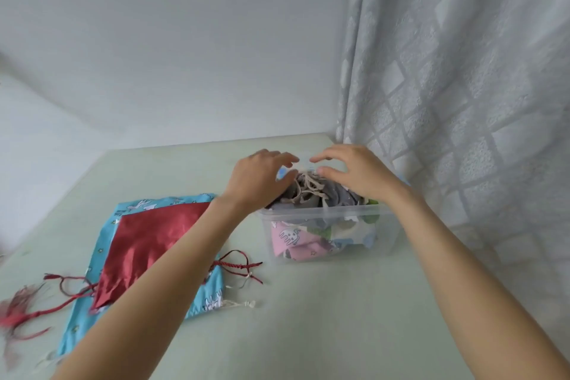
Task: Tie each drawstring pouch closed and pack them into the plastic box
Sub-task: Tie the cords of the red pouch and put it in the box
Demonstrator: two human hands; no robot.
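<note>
A clear plastic box (327, 244) stands on the pale green table, filled with several patterned pouches. On top lies a grey pouch (305, 197) with a cream drawstring. Both my hands hover over it. My left hand (259, 177) sits at its left side, fingers spread and lightly curved. My right hand (354, 170) is above its right side, thumb and fingers apart, holding nothing. To the left, a red satin pouch (148, 244) with red cords lies flat on a blue printed pouch (138, 256).
A patterned white curtain (462, 102) hangs close behind and to the right of the box. Red tassels (15, 315) trail off the table's left edge. The table (308, 318) in front of the box is bare green surface.
</note>
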